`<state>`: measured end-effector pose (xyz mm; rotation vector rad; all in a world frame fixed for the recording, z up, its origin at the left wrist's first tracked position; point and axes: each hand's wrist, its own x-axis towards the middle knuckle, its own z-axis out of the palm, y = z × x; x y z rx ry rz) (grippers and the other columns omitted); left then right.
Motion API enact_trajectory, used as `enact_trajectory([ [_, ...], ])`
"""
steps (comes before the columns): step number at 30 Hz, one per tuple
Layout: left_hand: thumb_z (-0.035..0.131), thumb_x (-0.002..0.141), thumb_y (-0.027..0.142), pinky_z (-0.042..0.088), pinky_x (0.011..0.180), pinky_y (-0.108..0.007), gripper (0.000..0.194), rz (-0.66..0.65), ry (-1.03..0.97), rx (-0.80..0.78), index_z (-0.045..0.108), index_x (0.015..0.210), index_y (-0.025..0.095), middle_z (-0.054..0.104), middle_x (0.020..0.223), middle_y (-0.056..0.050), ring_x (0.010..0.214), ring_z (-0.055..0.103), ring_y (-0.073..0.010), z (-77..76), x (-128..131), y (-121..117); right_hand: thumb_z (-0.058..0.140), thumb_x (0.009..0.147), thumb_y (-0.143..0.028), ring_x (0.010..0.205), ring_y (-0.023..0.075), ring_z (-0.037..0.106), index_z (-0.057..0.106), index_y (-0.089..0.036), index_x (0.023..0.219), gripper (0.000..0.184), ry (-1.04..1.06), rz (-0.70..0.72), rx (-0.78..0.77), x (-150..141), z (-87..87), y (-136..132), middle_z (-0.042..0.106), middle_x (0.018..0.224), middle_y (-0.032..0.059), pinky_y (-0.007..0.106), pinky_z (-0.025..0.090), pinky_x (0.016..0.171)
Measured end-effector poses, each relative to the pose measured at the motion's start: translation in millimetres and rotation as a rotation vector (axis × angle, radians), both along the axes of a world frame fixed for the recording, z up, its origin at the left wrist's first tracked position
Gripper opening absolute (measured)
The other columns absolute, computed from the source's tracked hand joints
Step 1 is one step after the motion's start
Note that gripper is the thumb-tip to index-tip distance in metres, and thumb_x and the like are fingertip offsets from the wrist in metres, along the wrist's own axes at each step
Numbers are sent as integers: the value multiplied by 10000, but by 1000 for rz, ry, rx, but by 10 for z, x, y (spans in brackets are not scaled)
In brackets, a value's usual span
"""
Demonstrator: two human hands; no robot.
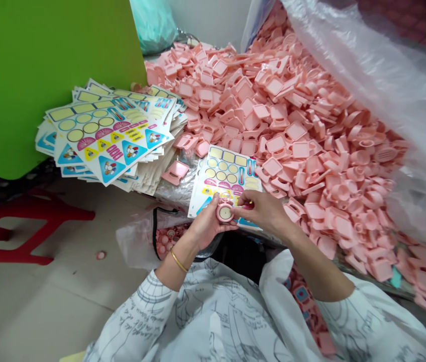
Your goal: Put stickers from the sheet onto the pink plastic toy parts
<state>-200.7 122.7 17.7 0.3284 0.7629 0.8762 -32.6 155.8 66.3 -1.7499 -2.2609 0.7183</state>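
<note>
Left hand (207, 224): curled and grasping a round pink plastic piece (225, 212) from below, just over the lower edge of a single sticker sheet (225, 173).
Right hand (263, 211): fingers (240, 206) pinched together on the rim of the piece; anything small between them too hidden for telling.
Already bagged: several round pink parts (166, 241) inside a transparent bag (133, 241), near the left forearm.
Remaining in piles: large heap of pink plastic parts (296, 125), thick fan of sticker sheets (103, 136).
Room for moving: floor (47, 306) left of the bag, beside a red stool (28, 226); on the right, heap edge close to the right forearm.
</note>
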Motion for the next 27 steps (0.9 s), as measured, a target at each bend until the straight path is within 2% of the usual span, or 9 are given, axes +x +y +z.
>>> enact_trajectory([
  [10,527,924,524,580,678,-292,406,6,19,-28,621,955,131,649,769,-55,632,640,-129,-57,29,-36,685,776,-501,649,136,565,657,-222,777,280,-85,7,19,-21,15,-46,665,712,-20,246,251,559],
  [16,464,964,481,575,668,-273,387,-10,-3,-43,622,922,130,649,754,-55,632,643,-128,-89,43,-81,657,798,-495,639,142,550,642,-212,750,288,-116,42,66,-27,7,-108,668,726,3,255,230,557],
  [27,503,933,527,580,662,-287,412,-14,-37,-59,622,949,133,658,748,-51,626,644,-134,-151,66,-156,645,799,-566,649,151,564,664,-224,810,343,-155,7,68,-5,-24,-218,682,746,2,260,241,550],
])
